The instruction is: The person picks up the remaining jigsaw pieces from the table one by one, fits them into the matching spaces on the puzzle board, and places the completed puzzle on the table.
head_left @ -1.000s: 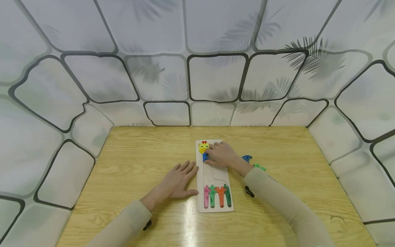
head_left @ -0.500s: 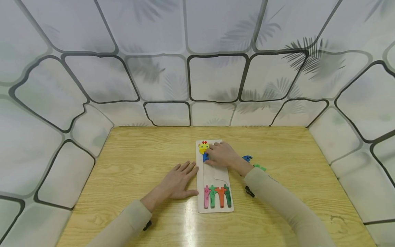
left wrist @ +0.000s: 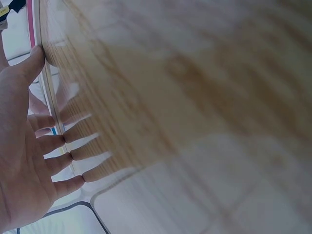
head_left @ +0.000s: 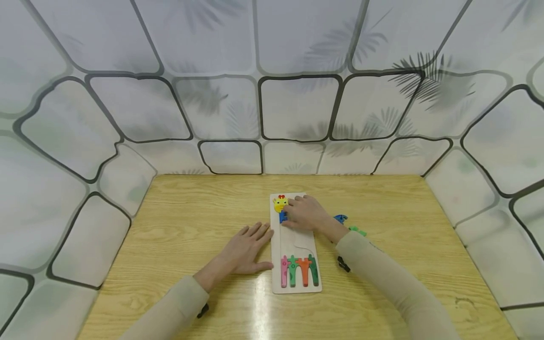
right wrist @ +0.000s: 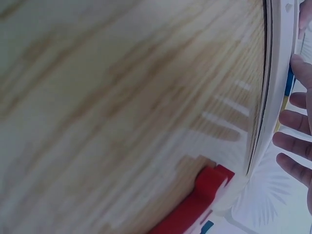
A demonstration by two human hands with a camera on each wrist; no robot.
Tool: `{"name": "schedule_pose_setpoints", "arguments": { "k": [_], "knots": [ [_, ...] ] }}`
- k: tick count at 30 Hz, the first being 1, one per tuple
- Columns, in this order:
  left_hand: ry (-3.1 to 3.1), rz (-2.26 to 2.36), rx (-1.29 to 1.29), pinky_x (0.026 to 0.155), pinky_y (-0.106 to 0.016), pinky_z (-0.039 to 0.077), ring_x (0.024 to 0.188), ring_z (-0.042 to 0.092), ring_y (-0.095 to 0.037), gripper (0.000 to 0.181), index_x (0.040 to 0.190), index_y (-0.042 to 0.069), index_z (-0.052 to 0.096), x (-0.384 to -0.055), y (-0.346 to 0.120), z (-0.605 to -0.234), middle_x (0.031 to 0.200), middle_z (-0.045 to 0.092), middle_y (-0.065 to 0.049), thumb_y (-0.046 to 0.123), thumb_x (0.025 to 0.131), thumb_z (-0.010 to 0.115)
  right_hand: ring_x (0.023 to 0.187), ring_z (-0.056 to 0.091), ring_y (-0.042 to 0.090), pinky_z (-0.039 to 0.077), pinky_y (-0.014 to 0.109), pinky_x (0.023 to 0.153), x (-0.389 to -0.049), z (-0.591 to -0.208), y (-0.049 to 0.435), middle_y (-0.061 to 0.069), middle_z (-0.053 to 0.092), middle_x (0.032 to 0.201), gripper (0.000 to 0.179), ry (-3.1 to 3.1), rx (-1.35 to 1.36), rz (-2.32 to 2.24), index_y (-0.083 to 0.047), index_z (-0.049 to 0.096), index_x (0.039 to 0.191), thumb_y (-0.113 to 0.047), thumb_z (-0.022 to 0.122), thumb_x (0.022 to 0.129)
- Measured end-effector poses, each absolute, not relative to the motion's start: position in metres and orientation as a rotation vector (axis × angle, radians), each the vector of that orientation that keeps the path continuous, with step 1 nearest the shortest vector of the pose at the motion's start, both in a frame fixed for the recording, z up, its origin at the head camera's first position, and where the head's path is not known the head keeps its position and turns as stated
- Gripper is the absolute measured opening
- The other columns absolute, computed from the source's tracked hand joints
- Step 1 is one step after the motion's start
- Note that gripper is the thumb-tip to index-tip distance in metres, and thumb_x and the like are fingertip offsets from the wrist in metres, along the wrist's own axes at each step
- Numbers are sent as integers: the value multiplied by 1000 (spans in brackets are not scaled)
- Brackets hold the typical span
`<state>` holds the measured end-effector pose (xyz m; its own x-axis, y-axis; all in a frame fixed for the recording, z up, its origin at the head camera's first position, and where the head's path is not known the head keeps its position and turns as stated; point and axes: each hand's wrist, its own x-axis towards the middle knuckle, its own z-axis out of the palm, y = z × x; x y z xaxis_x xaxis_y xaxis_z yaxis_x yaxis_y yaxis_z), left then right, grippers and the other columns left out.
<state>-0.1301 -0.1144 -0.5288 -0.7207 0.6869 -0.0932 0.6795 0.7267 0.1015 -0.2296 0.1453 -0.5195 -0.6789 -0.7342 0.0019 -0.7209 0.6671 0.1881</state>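
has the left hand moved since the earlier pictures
No, in the head view the left hand shows no visible shift against the table in any direction.

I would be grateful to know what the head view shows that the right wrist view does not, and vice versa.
Only the head view shows the pink piece and orange piece. Only the right wrist view shows the red piece. Both show the right hand, the board and the wooden table.
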Motion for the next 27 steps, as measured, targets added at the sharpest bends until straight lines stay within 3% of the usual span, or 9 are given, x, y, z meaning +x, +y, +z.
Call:
{"name": "schedule_pose_setpoints", "arguments": {
  "k": [8,27],
  "knots": [
    [2798,82,1110,127,-58,38,159,36,-38,95,166,12,35,-131,-114,-529,173,33,-14,76,98,49,108,72,23,63,41,92,-229,-512,154,4,74,123,56,-2763,1214,-357,-19,73,126,-65,53,103],
    [2786,101,1091,127,-58,38,160,35,-37,95,166,13,34,-130,-114,-527,173,33,-14,76,97,50,102,72,20,63,39,89,-223,-516,178,0,76,113,49,-2721,1161,-219,-21,76,120,-63,61,100]
  ]
}}
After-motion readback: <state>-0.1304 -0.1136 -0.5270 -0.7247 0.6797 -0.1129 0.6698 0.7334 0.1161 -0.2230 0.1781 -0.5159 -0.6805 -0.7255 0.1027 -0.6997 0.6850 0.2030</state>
